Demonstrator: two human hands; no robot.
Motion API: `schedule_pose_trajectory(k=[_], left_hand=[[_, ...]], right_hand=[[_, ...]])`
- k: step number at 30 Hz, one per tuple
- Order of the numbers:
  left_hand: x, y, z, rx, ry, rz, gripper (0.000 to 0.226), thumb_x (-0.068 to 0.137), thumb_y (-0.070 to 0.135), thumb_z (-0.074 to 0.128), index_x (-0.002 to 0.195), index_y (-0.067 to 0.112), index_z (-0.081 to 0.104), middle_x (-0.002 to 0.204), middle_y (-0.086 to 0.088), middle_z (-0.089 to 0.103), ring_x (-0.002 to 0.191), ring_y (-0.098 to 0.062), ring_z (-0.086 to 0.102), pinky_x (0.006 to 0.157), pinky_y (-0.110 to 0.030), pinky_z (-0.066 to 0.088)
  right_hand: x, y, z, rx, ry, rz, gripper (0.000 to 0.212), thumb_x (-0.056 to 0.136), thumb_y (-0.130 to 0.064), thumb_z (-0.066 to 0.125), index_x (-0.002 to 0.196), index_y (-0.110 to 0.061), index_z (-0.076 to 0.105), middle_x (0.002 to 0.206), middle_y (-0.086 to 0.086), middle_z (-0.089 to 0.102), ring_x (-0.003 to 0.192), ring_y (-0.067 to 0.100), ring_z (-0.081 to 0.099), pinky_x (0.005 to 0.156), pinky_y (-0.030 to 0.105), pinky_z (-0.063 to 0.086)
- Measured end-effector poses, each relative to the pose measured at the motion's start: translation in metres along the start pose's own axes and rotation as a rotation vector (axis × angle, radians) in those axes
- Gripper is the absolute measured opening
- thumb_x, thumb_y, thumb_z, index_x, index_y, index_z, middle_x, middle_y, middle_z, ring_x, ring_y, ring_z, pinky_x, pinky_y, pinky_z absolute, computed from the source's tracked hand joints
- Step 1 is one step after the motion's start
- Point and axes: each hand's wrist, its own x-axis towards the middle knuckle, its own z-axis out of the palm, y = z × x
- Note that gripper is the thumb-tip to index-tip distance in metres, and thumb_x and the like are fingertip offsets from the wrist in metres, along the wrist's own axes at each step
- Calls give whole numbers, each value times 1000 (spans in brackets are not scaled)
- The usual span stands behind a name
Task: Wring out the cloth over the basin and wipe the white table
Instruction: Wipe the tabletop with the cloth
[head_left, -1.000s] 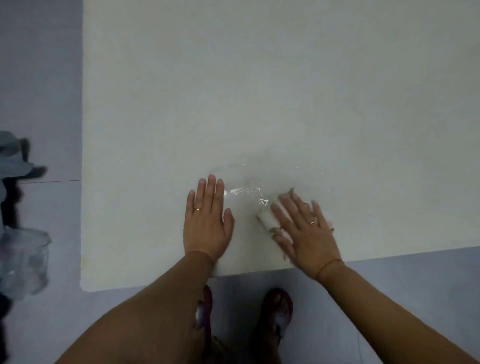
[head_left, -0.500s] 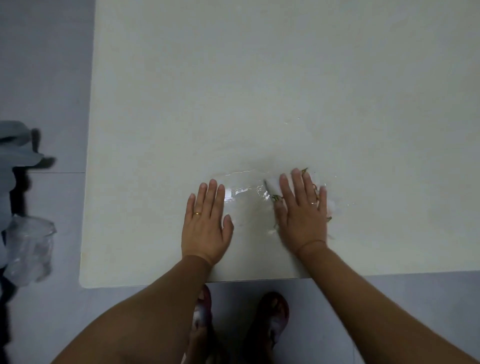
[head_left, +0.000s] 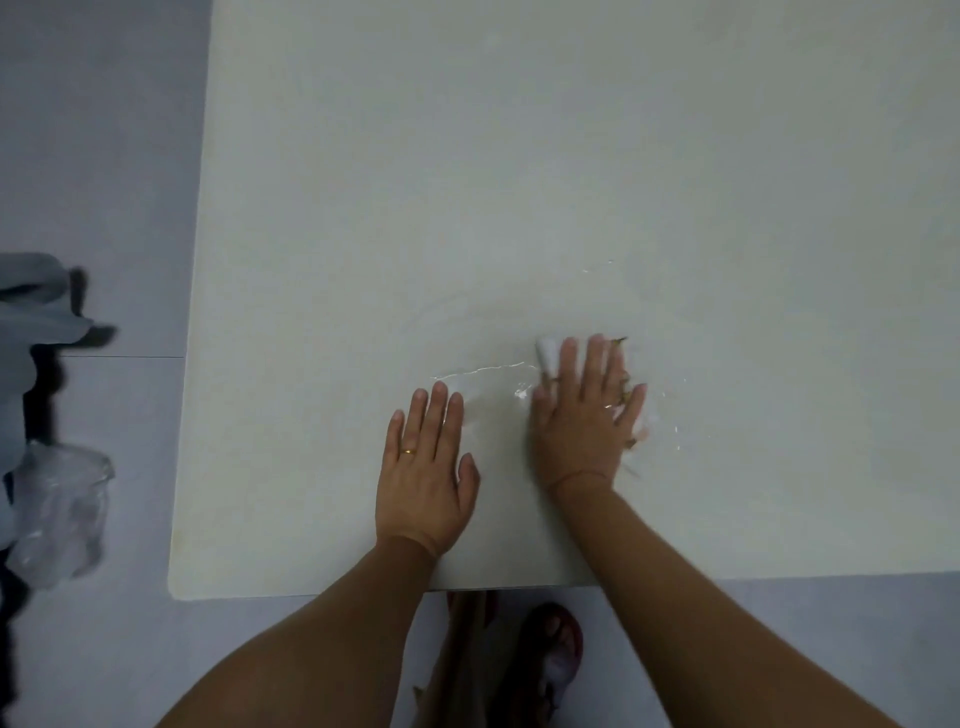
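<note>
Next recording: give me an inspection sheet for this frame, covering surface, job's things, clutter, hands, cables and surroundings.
Surface: white rectangular table, with shiny wet streaks near the hands.
Job's things: white cloth with brownish edging, flat on the table under the right hand; no basin identifiable.
Clutter: crumpled clear plastic item and grey fabric-like shape, both off the table at the left.
Hands: left hand rests flat on the table, fingers straight; right hand presses the cloth with straight fingers.
Cables: nothing seen.
Surroundings: grey tiled floor; red sandal by the table's near edge.
</note>
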Motion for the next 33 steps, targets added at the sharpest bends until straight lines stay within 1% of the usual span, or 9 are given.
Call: schedule_pose_trajectory(k=[6,10,13,16,20,23,27,29,33], left_hand=[[0,-2,-1,11,-11,14,62,90,32,34,147,8,31,157,-9,21,146,-28,18,117,-46,14],[0,-1,1,-26,-6,8,63,90,31,33,149,11,29,157,-8,22,146,-26,17,117,-45,15],[0,-3,3,-28,-5,13,63,90,32,33,150,12,26,158,-8,20,147,-26,15,118,-45,13],[-1,-3,5,5,-15,13,65,92,34,32,151,12,20,159,-7,15,148,-25,11,118,-45,12],[0,-5,5,-8,-22,19,65,91,33,33,151,12,22,159,-8,16,148,-25,11,119,-44,10],[0,-5,3,-30,-22,21,65,91,32,36,151,12,23,159,-8,19,147,-25,13,118,-44,11],[0,-3,0,-37,-29,19,65,91,33,35,151,11,23,159,-8,18,147,-26,13,117,-45,13],[0,-3,-1,-44,-25,26,64,89,32,37,149,10,27,158,-9,21,146,-27,17,116,-47,16],[1,-3,-2,-56,-19,33,64,87,31,39,147,8,33,156,-10,25,145,-28,20,116,-48,18]], right_hand=[[-1,11,-5,-188,-69,-707,55,94,-40,30,146,-22,32,155,5,28,143,27,25,112,59,20],[51,36,-13,-90,-40,-207,56,98,-42,27,150,-30,10,160,-2,3,147,17,0,116,49,-6],[47,-7,-2,-10,51,109,58,98,-39,26,150,-27,5,160,0,-1,147,20,-5,114,52,-9],[16,-54,11,-53,8,-192,57,97,-39,30,150,-22,17,159,6,12,146,26,9,113,59,1],[36,-19,-1,-159,-5,-605,53,94,-41,33,143,-22,37,153,5,33,141,25,31,111,60,23],[62,17,-10,-138,-41,-372,55,98,-42,29,150,-28,16,160,-1,10,147,18,6,116,52,-2],[49,-10,-4,-74,-37,-166,58,98,-41,26,150,-26,5,160,1,-1,147,20,-7,113,49,-14],[35,-26,-3,-59,-63,-235,58,97,-39,29,150,-23,11,160,4,5,147,24,-1,112,52,-13],[41,-4,-18,-177,-96,-671,55,94,-42,32,144,-23,35,153,3,31,141,27,28,111,61,21]])
